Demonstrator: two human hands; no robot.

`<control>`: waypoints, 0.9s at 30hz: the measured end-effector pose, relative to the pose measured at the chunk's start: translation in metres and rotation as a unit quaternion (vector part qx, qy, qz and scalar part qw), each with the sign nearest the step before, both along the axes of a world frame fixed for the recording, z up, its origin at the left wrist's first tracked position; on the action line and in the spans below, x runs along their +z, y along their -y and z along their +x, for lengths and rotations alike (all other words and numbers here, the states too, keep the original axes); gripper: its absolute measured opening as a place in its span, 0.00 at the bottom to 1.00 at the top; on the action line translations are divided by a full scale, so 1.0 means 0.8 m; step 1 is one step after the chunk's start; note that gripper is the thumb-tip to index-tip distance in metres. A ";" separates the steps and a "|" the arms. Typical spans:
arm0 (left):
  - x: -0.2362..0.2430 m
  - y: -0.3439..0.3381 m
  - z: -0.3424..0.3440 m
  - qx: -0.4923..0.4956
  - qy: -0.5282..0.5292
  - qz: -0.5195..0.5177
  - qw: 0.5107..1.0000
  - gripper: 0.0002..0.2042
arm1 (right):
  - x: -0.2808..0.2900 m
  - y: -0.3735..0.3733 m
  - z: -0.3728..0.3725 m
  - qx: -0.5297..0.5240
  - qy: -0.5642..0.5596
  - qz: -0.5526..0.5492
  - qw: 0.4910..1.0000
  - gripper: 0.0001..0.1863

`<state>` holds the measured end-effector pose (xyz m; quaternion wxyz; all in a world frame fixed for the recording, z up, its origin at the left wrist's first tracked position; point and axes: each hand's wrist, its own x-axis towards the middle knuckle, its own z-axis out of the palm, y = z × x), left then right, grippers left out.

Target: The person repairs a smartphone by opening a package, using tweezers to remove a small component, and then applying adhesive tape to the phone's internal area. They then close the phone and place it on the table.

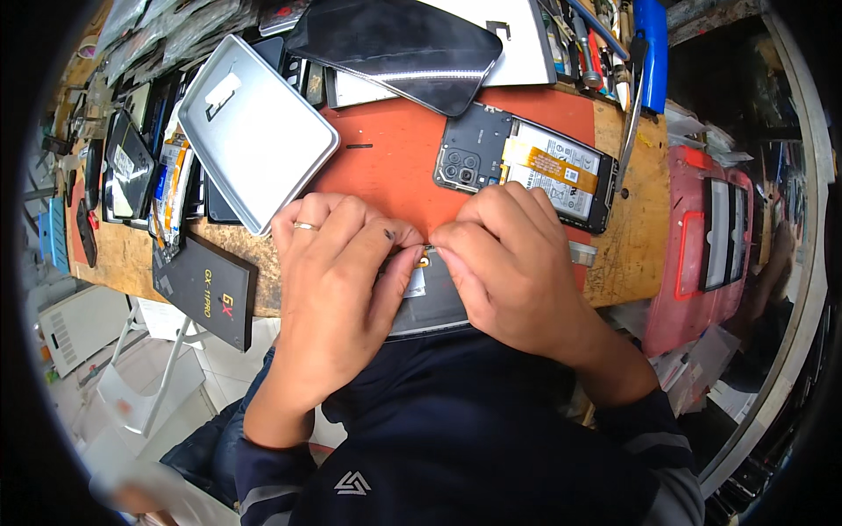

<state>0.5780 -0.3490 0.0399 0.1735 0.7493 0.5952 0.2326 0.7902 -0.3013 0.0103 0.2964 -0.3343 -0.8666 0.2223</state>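
Observation:
My left hand and my right hand meet at the top edge of a dark flat panel lying at the front edge of the orange mat. Thumbs and fingertips of both are pinched close together over a small gold-coloured bit with a pale label below it; what exactly they grip is too small to make out. Behind my right hand lies an opened phone, its battery, orange flex strip and camera module exposed.
A silver tray sits back left, beside stacked phone parts and a black box. A black sheet and tools crowd the back. A red plastic case stands right of the wooden bench.

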 end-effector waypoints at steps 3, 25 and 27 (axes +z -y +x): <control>0.008 -0.001 0.003 -0.003 -0.031 -0.001 1.000 0.07 | -0.003 0.002 -0.001 -0.004 -0.001 0.000 1.000 0.14; -0.012 0.009 0.002 0.029 -0.002 0.057 0.998 0.09 | -0.002 -0.003 -0.003 -0.012 -0.006 0.014 1.000 0.12; -0.008 0.012 0.005 0.019 -0.031 0.089 0.995 0.10 | -0.002 -0.003 -0.002 -0.012 -0.005 0.015 1.000 0.12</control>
